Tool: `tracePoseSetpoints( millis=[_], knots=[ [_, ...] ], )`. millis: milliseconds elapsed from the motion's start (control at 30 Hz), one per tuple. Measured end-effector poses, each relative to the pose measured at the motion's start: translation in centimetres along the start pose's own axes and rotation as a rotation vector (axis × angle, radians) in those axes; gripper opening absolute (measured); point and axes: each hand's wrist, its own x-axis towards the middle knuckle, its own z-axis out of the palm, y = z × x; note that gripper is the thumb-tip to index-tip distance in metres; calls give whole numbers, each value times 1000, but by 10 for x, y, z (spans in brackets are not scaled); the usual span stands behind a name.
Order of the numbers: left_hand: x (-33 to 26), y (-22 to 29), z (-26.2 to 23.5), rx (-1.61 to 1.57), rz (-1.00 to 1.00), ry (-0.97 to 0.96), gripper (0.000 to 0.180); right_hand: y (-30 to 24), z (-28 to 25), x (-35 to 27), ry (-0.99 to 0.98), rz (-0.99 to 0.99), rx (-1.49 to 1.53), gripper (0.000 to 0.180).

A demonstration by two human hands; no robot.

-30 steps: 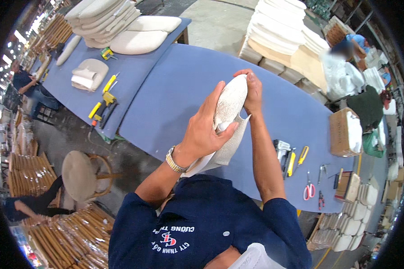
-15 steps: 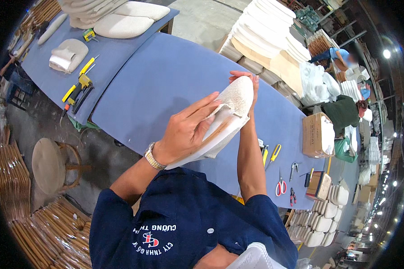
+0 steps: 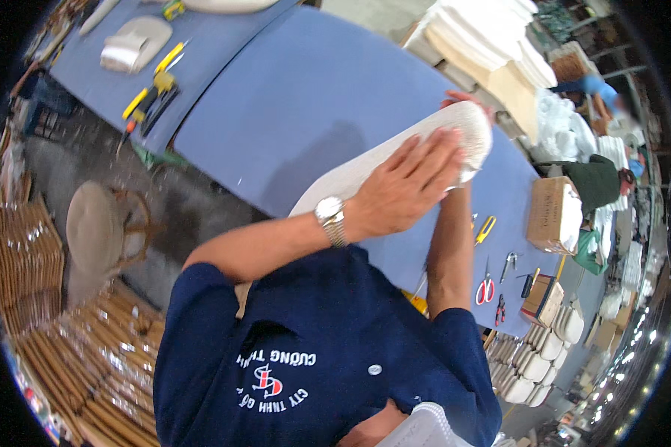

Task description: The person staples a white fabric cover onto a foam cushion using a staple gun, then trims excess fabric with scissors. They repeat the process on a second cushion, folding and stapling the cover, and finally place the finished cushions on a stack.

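Observation:
Held above the blue table (image 3: 276, 97) is a long pad covered in off-white fabric (image 3: 361, 165), with a rounded end at the upper right. My left hand (image 3: 402, 186), a metal watch at its wrist, lies flat across the covered face with fingers stretched out. Around the rounded end, my right hand (image 3: 458, 97) supports the pad from behind; only some fingertips show past its edge, and the palm is hidden. The pad's underside faces away from view.
Red-handled scissors (image 3: 485, 289), pliers (image 3: 500, 309) and a yellow-handled screwdriver (image 3: 485, 229) lie right of my right forearm. A carton (image 3: 548, 216) stands beyond them. At the left are a yellow-and-black staple gun (image 3: 153, 100), a folded fabric pad (image 3: 138, 45) and a round-seated stool (image 3: 97, 223).
The pad has turned so its covered face shows instead of the open fabric edge. My left hand has gone from gripping that edge to lying flat. Both hands moved right in view.

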Motion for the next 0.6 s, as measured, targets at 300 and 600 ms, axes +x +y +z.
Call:
tracePoseSetpoints(
  millis=[300, 600],
  knots=[
    [-4, 21, 20, -30, 72, 2, 57, -37, 11, -41, 100, 47, -58, 66],
    [-13, 14, 22, -308, -12, -108, 79, -28, -9, -43, 134, 51, -13, 68]
  ],
)
